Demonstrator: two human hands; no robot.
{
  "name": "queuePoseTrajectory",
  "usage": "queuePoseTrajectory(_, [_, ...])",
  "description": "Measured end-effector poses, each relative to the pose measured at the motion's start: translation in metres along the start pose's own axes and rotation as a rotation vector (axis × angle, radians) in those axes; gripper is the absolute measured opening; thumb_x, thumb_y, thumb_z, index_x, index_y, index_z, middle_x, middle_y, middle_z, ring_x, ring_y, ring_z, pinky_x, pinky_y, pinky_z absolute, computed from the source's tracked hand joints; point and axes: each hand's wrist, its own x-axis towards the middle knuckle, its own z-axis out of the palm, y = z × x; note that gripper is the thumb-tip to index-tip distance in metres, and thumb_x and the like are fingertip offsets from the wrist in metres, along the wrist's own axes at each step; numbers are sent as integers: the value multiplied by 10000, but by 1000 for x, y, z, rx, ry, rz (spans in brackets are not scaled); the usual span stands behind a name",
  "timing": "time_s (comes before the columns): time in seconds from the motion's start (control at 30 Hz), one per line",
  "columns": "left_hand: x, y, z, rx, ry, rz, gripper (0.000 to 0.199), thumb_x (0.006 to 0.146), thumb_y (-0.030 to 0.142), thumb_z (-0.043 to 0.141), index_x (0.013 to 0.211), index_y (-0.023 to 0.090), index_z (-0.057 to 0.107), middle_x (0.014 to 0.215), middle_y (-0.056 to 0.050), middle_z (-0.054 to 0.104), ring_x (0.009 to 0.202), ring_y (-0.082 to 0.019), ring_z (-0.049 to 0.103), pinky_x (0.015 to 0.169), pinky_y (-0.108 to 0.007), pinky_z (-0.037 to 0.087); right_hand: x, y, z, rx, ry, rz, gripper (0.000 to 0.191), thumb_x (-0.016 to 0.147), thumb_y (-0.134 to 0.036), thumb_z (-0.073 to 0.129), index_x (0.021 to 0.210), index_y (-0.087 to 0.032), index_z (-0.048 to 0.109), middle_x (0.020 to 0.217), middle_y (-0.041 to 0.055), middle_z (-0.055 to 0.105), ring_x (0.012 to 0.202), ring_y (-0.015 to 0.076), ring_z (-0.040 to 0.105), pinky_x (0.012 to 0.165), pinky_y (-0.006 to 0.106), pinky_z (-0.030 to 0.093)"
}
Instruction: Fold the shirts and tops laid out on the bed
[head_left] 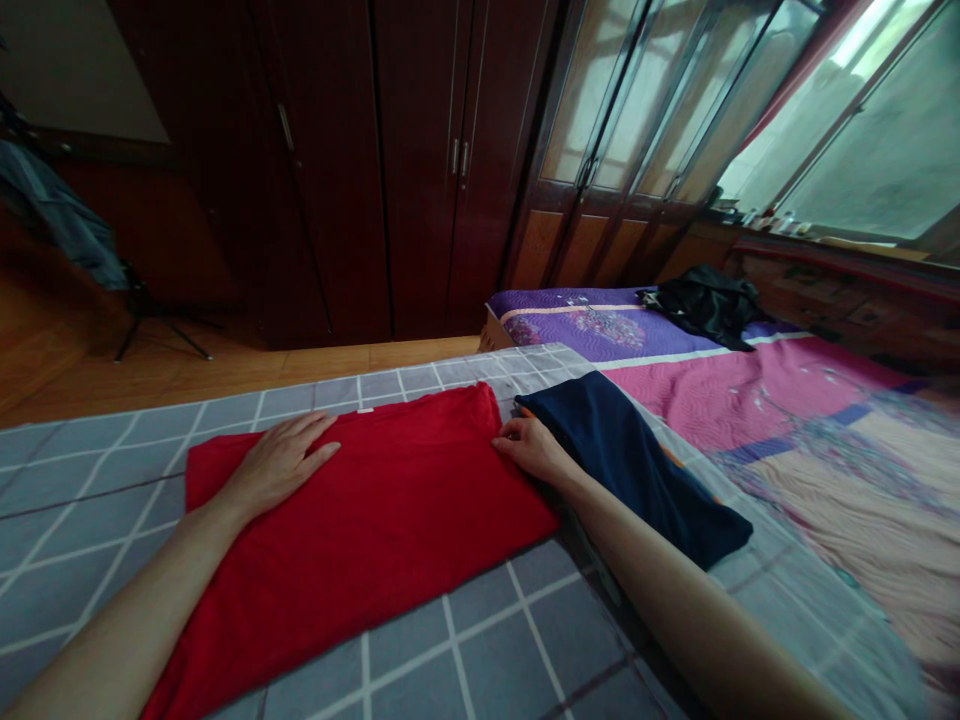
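A folded red garment [390, 500] lies flat across a grey checked cloth [405, 670]. My left hand [289, 460] rests palm down on its left part, fingers stretched out. At the garment's right edge is my right hand [534, 447], its fingers curled together and pinching the red fabric there. Just right of that hand lies a folded dark blue garment [630, 460] with small orange marks. My right forearm crosses over part of the dark blue one's near side.
A bed with a purple and pink cover [675, 380] adjoins on the right, with a black garment [705, 300] on it. Dark wooden wardrobes [420, 180] line the back. At the left, a tripod stand [142, 310] is on the floor beside hanging grey-blue cloth [60, 215].
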Motion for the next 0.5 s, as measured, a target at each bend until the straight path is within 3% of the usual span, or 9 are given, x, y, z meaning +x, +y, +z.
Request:
queuePoseTrajectory(0.3, [0, -3, 0, -12, 12, 7, 632, 895, 559, 314, 1326, 139, 506, 1387, -118, 490, 1275, -257, 451, 1098, -410, 310, -5, -4, -5, -45, 108, 40, 181, 800, -202, 513, 643, -162, 594, 649, 14, 581, 597, 117, 512, 543, 225, 311])
queuePoseTrajectory(0.5, [0, 3, -2, -55, -14, -18, 626, 890, 542, 325, 1322, 126, 506, 1385, -127, 491, 1281, -262, 441, 1100, -425, 301, -7, -1, -8, -89, -14, 16, 234, 747, -309, 625, 562, -178, 567, 520, -27, 509, 526, 111, 482, 518, 226, 317])
